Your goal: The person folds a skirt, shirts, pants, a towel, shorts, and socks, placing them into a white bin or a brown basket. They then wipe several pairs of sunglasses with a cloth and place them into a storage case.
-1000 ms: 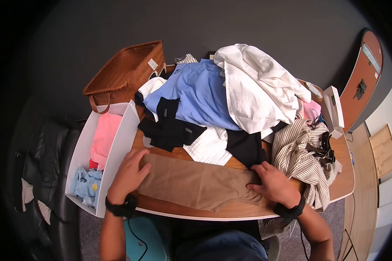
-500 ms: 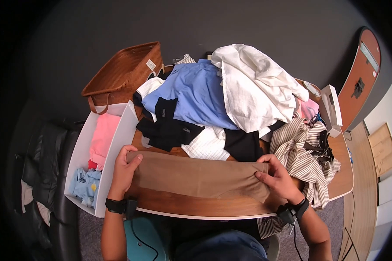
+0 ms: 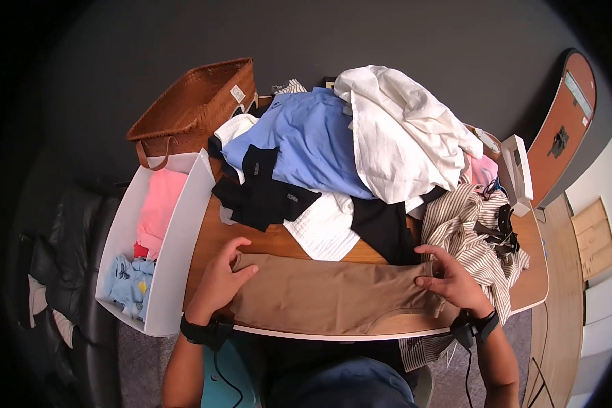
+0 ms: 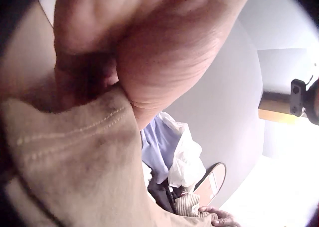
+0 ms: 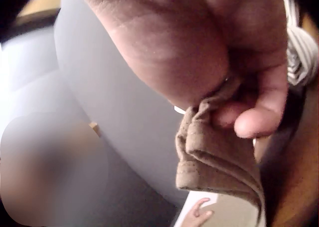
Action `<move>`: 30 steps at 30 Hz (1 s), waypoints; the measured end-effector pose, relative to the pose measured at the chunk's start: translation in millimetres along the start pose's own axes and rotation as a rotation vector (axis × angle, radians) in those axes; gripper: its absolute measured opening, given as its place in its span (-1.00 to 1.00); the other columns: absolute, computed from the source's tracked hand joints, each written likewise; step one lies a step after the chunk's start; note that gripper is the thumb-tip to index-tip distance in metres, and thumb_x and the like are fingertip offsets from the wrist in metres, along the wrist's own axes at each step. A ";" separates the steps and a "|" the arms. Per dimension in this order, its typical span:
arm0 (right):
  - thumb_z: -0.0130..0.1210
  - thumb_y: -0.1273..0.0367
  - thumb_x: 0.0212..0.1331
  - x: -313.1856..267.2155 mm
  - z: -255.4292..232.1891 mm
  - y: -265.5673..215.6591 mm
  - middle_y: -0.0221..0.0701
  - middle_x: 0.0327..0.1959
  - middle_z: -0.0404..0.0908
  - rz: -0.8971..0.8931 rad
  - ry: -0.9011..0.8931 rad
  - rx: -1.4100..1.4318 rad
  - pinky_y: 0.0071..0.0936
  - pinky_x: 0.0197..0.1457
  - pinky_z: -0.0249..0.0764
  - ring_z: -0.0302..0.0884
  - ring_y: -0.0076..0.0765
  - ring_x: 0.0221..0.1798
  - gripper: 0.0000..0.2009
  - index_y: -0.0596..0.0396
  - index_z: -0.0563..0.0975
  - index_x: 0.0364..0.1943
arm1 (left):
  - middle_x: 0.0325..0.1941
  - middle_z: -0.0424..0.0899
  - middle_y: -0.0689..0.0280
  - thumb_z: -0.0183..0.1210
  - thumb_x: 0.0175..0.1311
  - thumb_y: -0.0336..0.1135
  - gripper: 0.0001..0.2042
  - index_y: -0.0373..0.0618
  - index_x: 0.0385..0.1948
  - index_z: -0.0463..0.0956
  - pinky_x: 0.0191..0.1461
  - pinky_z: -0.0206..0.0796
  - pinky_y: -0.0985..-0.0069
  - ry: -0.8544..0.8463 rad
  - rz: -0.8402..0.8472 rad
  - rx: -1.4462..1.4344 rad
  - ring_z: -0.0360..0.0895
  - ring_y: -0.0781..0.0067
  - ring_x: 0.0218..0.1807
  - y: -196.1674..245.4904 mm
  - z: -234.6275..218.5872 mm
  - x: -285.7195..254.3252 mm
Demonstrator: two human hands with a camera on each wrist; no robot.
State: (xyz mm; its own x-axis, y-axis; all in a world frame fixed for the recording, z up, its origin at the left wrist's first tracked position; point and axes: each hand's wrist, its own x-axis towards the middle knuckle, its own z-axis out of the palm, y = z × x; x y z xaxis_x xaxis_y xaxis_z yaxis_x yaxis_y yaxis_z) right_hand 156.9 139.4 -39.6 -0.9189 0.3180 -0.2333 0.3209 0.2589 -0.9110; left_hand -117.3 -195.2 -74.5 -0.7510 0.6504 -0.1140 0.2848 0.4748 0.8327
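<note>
Folded brown trousers (image 3: 326,292) stretch sideways along the near edge of the table, a curved seam showing toward their right end. At their left end is my left hand (image 3: 217,285), thumb and fingers pinching the cloth; the left wrist view shows a double-stitched hem (image 4: 75,132) under the thumb. My right hand (image 3: 459,282) pinches the other end, where the right wrist view shows gathered, layered edges (image 5: 214,152) hanging from the thumb and fingers. Beyond the trousers lie a black garment (image 3: 381,228) and a white textured cloth (image 3: 325,228).
A white box (image 3: 177,272) holding pink and light blue clothes stands at the left, with a brown woven basket (image 3: 217,112) behind it. A blue garment (image 3: 306,143) and a white shirt (image 3: 394,136) are piled at the back. Striped clothing (image 3: 449,224) lies at the right.
Both hands gripped and raised the trousers, then brought them down nearer to the table's front edge and slightly right. The piled clothes have stayed in place.
</note>
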 end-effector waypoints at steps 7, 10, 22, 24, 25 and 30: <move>0.15 0.52 0.24 11.9 28.2 -75.6 -0.66 -0.46 0.45 0.051 -0.239 0.393 -0.75 -0.48 0.19 0.33 -0.88 -0.43 -0.53 0.02 0.33 0.23 | -0.34 0.47 0.35 0.23 0.20 -0.39 -0.61 -0.12 0.09 0.42 -0.15 0.29 0.56 -0.129 0.064 -0.168 0.36 0.58 -0.29 -8.9 10.9 -2.6; 0.12 0.48 0.27 45.5 86.2 -80.7 -0.51 -0.28 0.43 -0.039 -0.349 0.449 -0.73 -0.35 0.37 0.42 -0.75 -0.36 -0.53 0.04 0.30 0.25 | -0.28 0.54 0.34 0.17 0.25 -0.41 -0.71 -0.15 0.01 0.49 -0.16 0.29 0.58 -0.086 0.210 -0.173 0.39 0.61 -0.26 -9.9 13.2 -2.2; 0.21 0.25 0.18 54.0 105.0 -41.0 -0.17 -0.15 0.54 -0.177 -0.129 -0.395 -0.31 -0.16 0.48 0.57 -0.17 -0.25 -0.40 0.07 0.23 0.27 | -0.07 0.57 0.35 0.25 0.21 -0.26 -0.59 -0.16 0.07 0.42 -0.09 0.35 0.57 -0.271 0.057 -0.160 0.45 0.61 -0.14 -9.7 1.2 -5.8; 0.22 0.23 0.16 44.0 102.9 -31.9 -0.06 -0.16 0.54 -0.164 -0.074 -0.656 -0.22 -0.18 0.46 0.56 0.03 -0.23 -0.36 0.09 0.21 0.28 | -0.03 0.56 0.32 0.32 0.13 -0.32 -0.49 -0.16 0.13 0.37 -0.03 0.35 0.53 -0.245 0.140 -0.092 0.47 0.55 -0.10 -4.1 1.9 -7.4; 0.22 0.23 0.16 43.3 104.7 -32.7 -0.06 -0.16 0.54 -0.162 -0.069 -0.650 -0.22 -0.18 0.46 0.56 0.03 -0.23 -0.36 0.09 0.21 0.28 | 0.07 0.53 0.21 0.33 0.09 -0.32 -0.43 -0.18 0.16 0.34 0.11 0.31 0.47 -0.250 0.118 -0.065 0.47 0.38 0.04 0.3 0.7 -7.8; 0.27 0.25 0.15 55.8 120.6 -36.8 -0.31 -0.44 0.49 -0.103 -0.184 -0.437 -0.32 -0.27 0.46 0.53 -0.26 -0.42 -0.34 -0.02 0.23 0.33 | 0.14 0.49 0.16 0.33 0.05 -0.37 -0.37 -0.17 0.22 0.30 0.15 0.29 0.49 -0.218 0.163 0.019 0.46 0.36 0.10 -0.2 2.1 -8.0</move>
State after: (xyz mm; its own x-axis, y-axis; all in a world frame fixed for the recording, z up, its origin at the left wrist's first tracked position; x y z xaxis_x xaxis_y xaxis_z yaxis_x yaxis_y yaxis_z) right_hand 66.2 37.7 -60.1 -0.9637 0.1138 -0.2417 0.2561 0.6516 -0.7140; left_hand -110.1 -199.2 -74.9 -0.5492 0.8303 -0.0948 0.4039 0.3631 0.8396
